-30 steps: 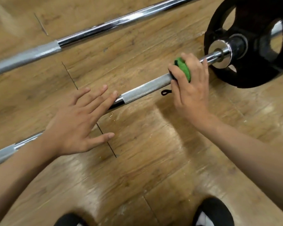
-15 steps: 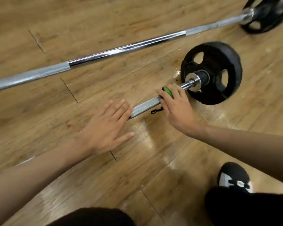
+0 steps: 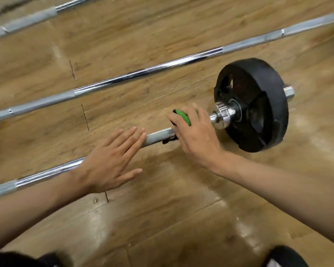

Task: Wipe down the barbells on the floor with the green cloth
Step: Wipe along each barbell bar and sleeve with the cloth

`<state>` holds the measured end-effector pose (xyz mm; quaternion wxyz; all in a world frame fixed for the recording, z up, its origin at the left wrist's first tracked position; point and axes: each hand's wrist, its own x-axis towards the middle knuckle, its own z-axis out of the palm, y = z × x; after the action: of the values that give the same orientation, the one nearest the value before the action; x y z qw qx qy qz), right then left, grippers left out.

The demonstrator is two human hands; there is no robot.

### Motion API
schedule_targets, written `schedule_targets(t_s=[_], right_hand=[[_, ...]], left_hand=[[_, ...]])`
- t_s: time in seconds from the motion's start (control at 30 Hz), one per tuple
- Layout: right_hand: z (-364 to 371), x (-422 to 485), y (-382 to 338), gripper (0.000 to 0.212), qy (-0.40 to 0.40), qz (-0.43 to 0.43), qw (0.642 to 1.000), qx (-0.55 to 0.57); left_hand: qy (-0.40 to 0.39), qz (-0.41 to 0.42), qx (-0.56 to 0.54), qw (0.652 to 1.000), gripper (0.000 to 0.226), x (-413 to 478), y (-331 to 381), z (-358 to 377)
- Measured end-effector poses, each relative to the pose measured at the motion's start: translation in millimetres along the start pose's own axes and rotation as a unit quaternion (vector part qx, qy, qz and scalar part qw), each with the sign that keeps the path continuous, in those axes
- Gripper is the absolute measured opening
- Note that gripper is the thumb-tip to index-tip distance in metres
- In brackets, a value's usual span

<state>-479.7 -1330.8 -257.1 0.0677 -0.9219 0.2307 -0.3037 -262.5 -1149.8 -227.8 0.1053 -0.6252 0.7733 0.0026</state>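
The right hand (image 3: 197, 139) stays clamped around the green cloth (image 3: 182, 116) on the nearest barbell (image 3: 158, 136), just beside the black weight plate (image 3: 268, 105). The left hand (image 3: 106, 166) still presses the shaft, fingers (image 3: 131, 136) straight and together.

The nearest barbell (image 3: 158, 136), middle barbell (image 3: 143, 71) and far barbell (image 3: 27, 20), all chrome, lie parallel on the floor (image 3: 162, 209). The nearest carries 1 black plate (image 3: 268, 105) at its right end. The green cloth (image 3: 183, 116) is bunched on its shaft beside the collar (image 3: 222, 116).

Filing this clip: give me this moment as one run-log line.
right hand: grips green cloth round nearest barbell, beside black plate | left hand: fingers straight, flat across that barbell
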Motion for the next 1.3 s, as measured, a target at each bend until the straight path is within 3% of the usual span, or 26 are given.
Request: schedule_targets(t_s=[0.17, 0.3, 0.5, 0.67, 0.8, 0.9, 1.03, 1.13, 1.3], right_hand=[[-44.7, 0.3, 26.2, 0.033, 0.085, 0.072, 0.993, 0.028], [-43.5, -10.5, 38.1, 0.038, 0.020, 0.165, 0.986, -0.009], [-29.4, -33.7, 55.5, 0.070, -0.036, 0.090, 0.993, -0.069], [-22.6, 5.6, 63.1, 0.054, -0.069, 0.120, 0.989, -0.057], [-25.2, 3.4, 64.7, 0.069, -0.053, 0.138, 0.989, -0.029], [-29.4, -31.5, 52.0, 0.064, -0.035, 0.168, 0.985, -0.019], [-30.0, 4.0, 55.5, 0.052, -0.097, 0.167, 0.980, -0.050], [-36.3, -15.4, 49.0, 0.047, -0.092, 0.156, 0.981, -0.066], [-48.4, -35.8, 39.9, 0.067, -0.105, 0.182, 0.975, -0.068]], left_hand=[[-0.013, -0.048, -0.026, 0.998, 0.083, 43.8, 37.0, -36.2], [-0.023, -0.071, -0.083, 0.994, 0.086, 82.1, 49.0, -46.9], [-0.036, -0.075, -0.144, 0.986, 0.088, 136.0, 30.5, -25.7], [-0.054, -0.045, -0.236, 0.969, 0.083, 141.0, 27.3, -20.4], [-0.037, -0.024, -0.230, 0.972, 0.084, 139.5, 25.3, -16.8], [-0.009, -0.020, -0.191, 0.981, 0.091, 134.6, 33.4, -11.8], [0.028, -0.016, -0.115, 0.993, 0.097, 126.9, 50.1, -12.7], [0.050, 0.003, -0.112, 0.993, 0.095, 121.0, 55.7, -16.0], [0.036, 0.045, -0.080, 0.995, 0.090, 113.7, 67.6, -16.6]])
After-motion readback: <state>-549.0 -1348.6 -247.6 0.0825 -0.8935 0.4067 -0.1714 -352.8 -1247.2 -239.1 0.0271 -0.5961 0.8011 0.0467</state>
